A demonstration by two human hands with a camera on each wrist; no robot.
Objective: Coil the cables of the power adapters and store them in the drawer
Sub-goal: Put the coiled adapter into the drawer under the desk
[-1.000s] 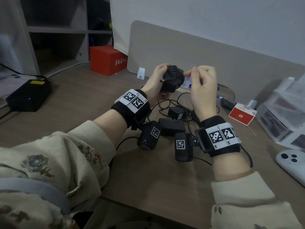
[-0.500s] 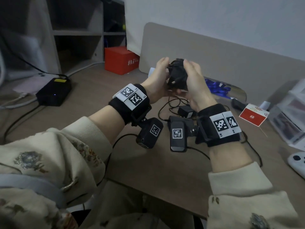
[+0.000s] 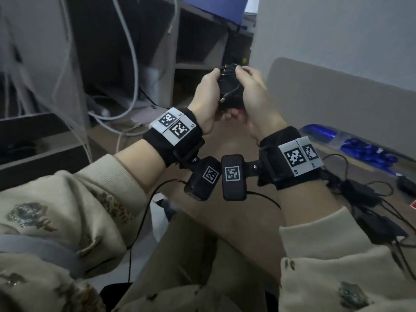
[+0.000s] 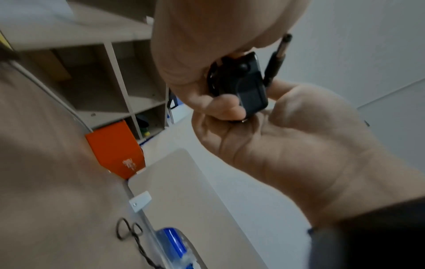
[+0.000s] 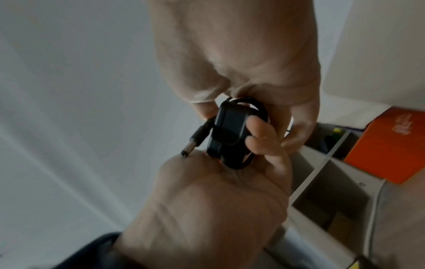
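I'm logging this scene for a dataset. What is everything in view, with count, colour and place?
coiled adapter: one, black, cable wound round it, held up between both hands
barrel plug: one, black, sticking out loose from the coil
loose adapters: several, count unclear, black, tangled on the desk at right
desk: one, brown
orange box: one, by the shelves
shelf unit: one, grey-brown, behind the desk
blue items: a heap in clear packaging, by the divider
left hand: grips the adapter's left side
right hand: grips its right side, fingers over the top
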